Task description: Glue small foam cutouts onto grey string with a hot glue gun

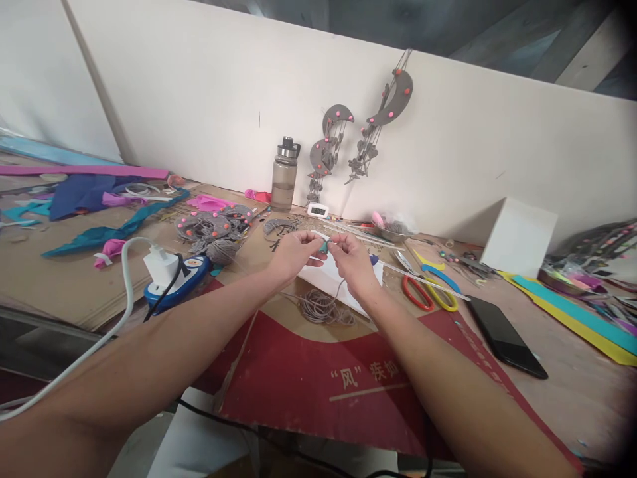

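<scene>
Far to the left of a water bottle (283,182), the landmark here, lie crumpled teal material (112,229) and other pink and blue pieces. Nearer the viewer, still on that side, a white charger (162,269) sits on a blue power strip (194,279). Just left of the bottle, grey shapes dotted with pink and orange (199,227) lie together, assembled with their dots on. In front of the bottle, slightly right, the left hand (293,255) pinches a small green piece (324,246) in its fingertips. The green piece is held above a white sheet (326,275), with a loose coil of cord (321,307) below it, nearer the viewer. The right hand (353,259), farther right of the bottle, grips the same piece from its other side. Handling of the piece appears underway, as neither hand has set it down; its exact shape, and how much work on it remains, cannot be told. Right of the bottle, grey crescent hangings (338,114) with dots and dangling strings are already up against the white board (199,86). Farther right and nearer the viewer are red- and yellow-handled scissors (418,294) and a black phone (507,338); beyond the phone, a white block (520,236) leans, with yellow and turquoise strips (577,315) at far right.
</scene>
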### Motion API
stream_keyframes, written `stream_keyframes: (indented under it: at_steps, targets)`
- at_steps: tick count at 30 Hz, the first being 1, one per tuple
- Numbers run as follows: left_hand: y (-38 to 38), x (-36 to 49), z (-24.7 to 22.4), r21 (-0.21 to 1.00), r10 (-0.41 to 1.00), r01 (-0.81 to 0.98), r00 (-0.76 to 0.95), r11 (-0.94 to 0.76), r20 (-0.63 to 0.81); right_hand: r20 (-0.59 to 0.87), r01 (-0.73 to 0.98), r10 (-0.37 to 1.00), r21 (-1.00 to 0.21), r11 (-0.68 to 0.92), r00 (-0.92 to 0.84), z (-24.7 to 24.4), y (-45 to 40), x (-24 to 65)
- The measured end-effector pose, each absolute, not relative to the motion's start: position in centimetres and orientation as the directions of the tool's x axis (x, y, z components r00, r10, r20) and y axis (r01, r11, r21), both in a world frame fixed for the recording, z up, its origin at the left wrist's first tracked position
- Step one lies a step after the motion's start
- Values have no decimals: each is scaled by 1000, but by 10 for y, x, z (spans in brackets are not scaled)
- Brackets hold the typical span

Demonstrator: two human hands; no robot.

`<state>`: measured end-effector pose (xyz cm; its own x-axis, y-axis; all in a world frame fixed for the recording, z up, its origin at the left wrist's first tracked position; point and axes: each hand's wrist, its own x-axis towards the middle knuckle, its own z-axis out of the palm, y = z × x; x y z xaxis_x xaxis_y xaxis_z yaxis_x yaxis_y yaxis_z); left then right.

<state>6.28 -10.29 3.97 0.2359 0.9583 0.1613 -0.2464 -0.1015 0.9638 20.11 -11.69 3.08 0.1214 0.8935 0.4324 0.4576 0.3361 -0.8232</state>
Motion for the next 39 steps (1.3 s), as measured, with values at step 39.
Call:
stream_keyframes:
  at_steps: [39]
  targets:
    - [-98,57,44,971,964,-127,153,-201,219,471,625,881,-703,339,52,43,-132,194]
